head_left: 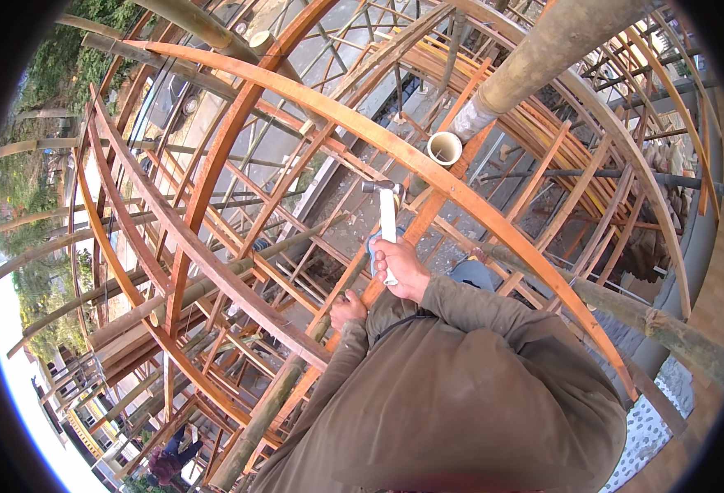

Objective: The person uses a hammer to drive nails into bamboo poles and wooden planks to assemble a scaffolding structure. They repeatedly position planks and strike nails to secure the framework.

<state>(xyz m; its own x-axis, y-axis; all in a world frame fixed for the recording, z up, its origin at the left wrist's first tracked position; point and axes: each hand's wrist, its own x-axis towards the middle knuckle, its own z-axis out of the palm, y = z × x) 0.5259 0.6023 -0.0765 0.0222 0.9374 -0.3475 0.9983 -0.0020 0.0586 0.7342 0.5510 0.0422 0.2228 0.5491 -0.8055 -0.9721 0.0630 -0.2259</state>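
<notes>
My right hand (403, 266) is wrapped round the white handle of a hammer (387, 218), whose dark metal head points up and away from me. Lower and to the left, my left hand (348, 311) is closed beside an orange-brown wooden beam (419, 220) running away from my body. Whatever the left fingers hold, if anything, is hidden. Beyond the hammer, a long curved wooden rib (354, 127) arches across the view. Just past that rib shows a pale, round, hollow end (444, 149), apparently of a bamboo pole.
A thick bamboo pole (534, 62) slants in at the upper right. More curved ribs (206, 267) and bamboo scaffolding surround me. Long timber strips (534, 140) lie stacked on the right. Far below are a parked vehicle (169, 103) and, lower left, another person (167, 462).
</notes>
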